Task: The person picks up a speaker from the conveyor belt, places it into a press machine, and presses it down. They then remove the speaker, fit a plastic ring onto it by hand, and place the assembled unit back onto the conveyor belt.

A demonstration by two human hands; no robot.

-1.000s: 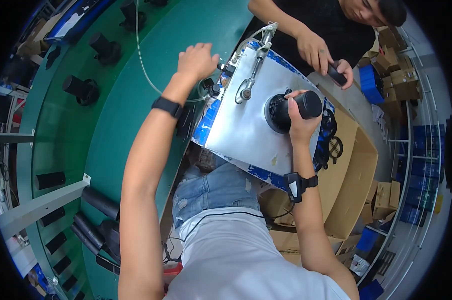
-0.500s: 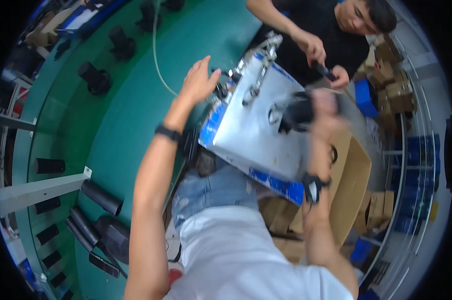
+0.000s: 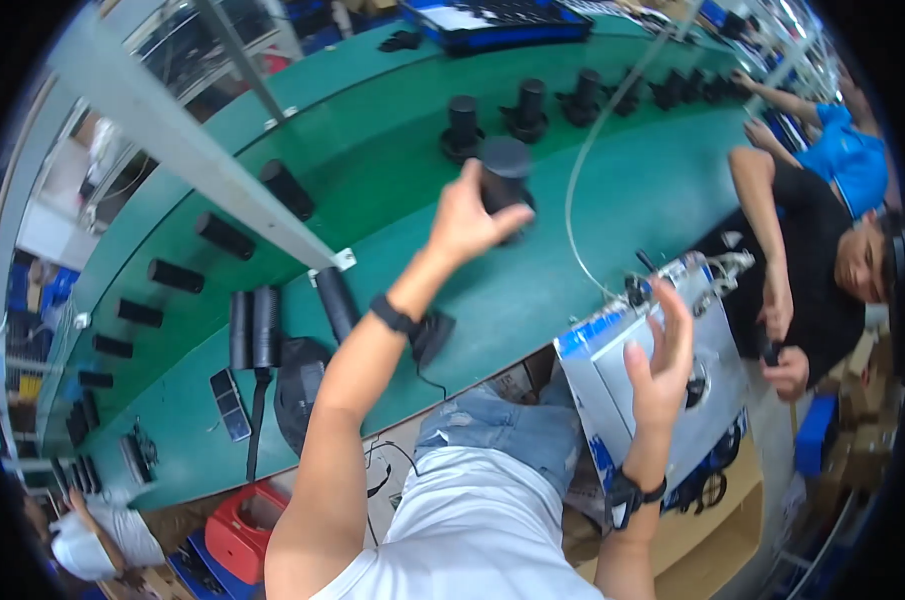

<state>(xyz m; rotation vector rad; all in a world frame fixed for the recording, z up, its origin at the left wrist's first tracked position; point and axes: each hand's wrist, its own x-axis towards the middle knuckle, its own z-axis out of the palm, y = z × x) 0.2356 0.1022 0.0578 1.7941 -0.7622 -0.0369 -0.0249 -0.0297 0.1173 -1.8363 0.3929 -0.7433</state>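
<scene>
My left hand point(image 3: 465, 222) is reaching over the green belt, its fingers and thumb around a black cylindrical part point(image 3: 506, 175) with a wider base. Part of that piece is hidden by the hand. My right hand point(image 3: 663, 370) is empty, fingers spread and pointing up, over the silver metal box point(image 3: 613, 385) with blue edge patches. A round black-rimmed hole point(image 3: 695, 388) shows in the box's top beside the right hand. Small metal clamps and fittings point(image 3: 638, 290) sit along the box's far edge.
Similar black parts point(image 3: 531, 110) stand in a row along the belt point(image 3: 533, 300). Black tubes point(image 3: 265, 325) and a phone point(image 3: 230, 405) lie at left. A grey post point(image 3: 203, 165) rises from the table. A co-worker point(image 3: 803, 270) holds a small dark piece at right. A cardboard box point(image 3: 723, 550) stands below.
The view has swung left. My right hand, which held a blurred black part over the metal box, is now empty. My left hand has moved from the fittings to a black cylindrical part.
</scene>
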